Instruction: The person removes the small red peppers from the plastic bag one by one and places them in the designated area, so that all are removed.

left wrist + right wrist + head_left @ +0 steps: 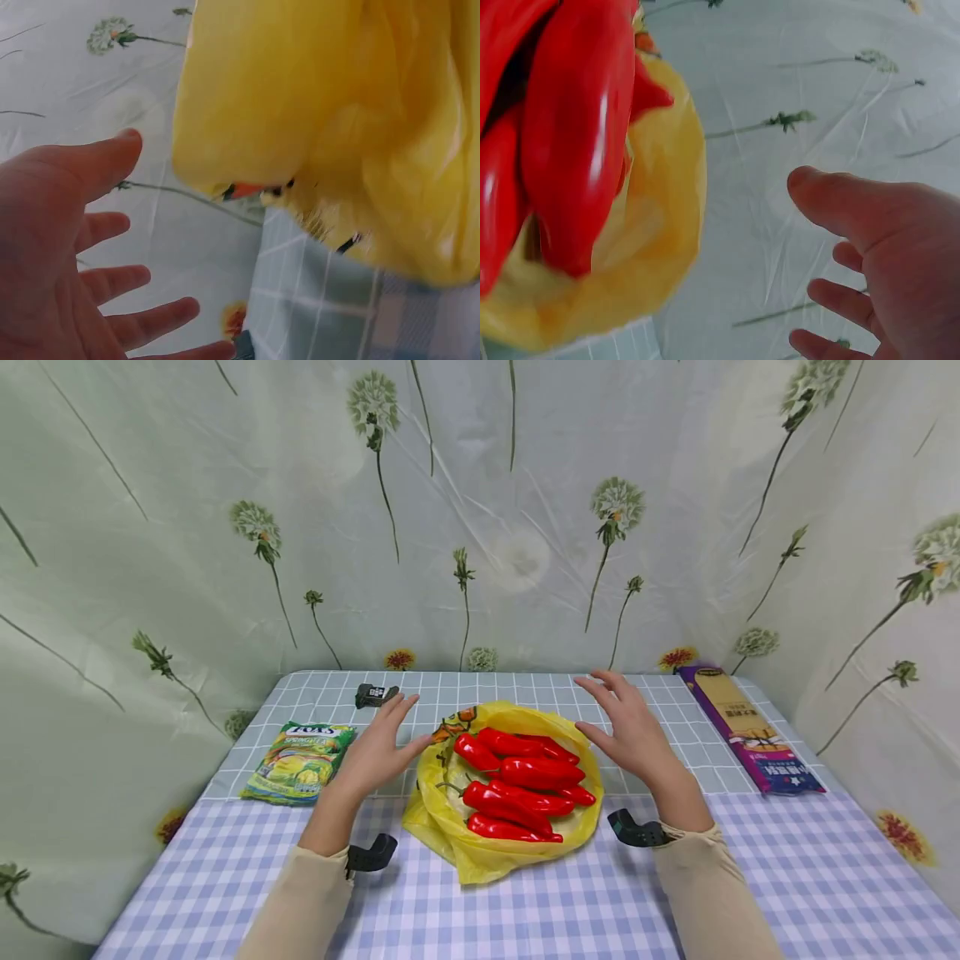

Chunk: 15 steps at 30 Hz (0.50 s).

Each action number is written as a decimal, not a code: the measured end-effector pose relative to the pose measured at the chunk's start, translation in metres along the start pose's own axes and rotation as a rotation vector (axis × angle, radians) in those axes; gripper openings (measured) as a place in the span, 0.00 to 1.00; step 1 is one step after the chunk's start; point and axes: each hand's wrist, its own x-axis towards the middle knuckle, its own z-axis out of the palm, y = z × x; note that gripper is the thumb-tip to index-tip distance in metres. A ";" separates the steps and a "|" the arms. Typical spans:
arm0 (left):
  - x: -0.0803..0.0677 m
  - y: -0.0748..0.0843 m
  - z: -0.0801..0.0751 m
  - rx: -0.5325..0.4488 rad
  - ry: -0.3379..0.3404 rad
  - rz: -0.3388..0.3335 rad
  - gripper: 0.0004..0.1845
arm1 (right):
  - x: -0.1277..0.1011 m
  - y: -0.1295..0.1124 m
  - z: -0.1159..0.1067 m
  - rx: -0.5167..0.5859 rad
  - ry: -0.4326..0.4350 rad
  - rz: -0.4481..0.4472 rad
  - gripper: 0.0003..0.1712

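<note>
My left hand [378, 747] hovers flat and relaxed just left of the yellow bag [450, 839], fingers straight and spread, holding nothing; the thumb tip seems to come close to the bag's rim, though I cannot tell whether it touches. My right hand [632, 731] is just as loose on the other side of the bag, fingers out, palm turned inward, gripping nothing. The bag lies open on the checked tablecloth [570, 902] between my hands, and a pile of red peppers [525, 785] rests inside it. In the right wrist view the peppers [570, 135] bulge over the bag's edge [652, 255] beside my fingers [847, 296].

A green snack packet [300, 762] lies to the left of my left hand, a small dark clip [373, 694] sits behind it, and a long purple box [750, 729] lies well off to the right.
</note>
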 end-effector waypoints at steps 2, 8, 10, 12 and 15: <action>0.002 0.001 0.004 -0.094 -0.012 -0.010 0.39 | 0.001 -0.006 -0.001 0.050 -0.005 -0.016 0.38; 0.005 0.005 0.014 -0.362 -0.070 -0.072 0.37 | 0.002 -0.022 0.002 0.230 -0.075 -0.062 0.34; 0.005 0.006 0.016 -0.410 -0.090 -0.090 0.37 | 0.002 -0.027 0.003 0.283 -0.116 -0.080 0.33; 0.006 0.007 0.019 -0.439 -0.108 -0.094 0.37 | 0.002 -0.031 0.005 0.332 -0.173 -0.090 0.32; 0.007 0.007 0.022 -0.484 -0.143 -0.124 0.34 | 0.001 -0.036 0.006 0.377 -0.278 -0.074 0.31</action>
